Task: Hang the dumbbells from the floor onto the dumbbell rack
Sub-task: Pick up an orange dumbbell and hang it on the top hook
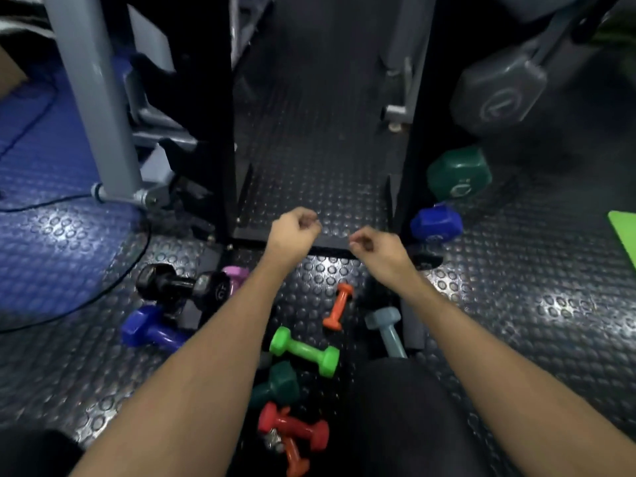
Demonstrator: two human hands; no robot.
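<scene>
Several dumbbells lie on the studded rubber floor below my arms: a bright green one (304,352), a small orange one (339,306), a grey-blue one (387,330), a dark green one (277,385), a red one (292,426), a blue one (148,327), a black one (182,283) and a pink one (236,275). The black dumbbell rack (223,132) rises ahead with its base bar between its two uprights. My left hand (292,230) and right hand (375,247) hover over that base bar, fingers curled, holding nothing. A blue dumbbell (435,222), a green one (459,173) and a large grey one (499,94) sit by the rack's right upright.
A grey machine post (93,98) and its foot stand at left beside a blue mat (41,201) with a black cable (113,280). A green mat edge (624,232) shows at right. My dark-clothed knee (406,418) is low in the middle.
</scene>
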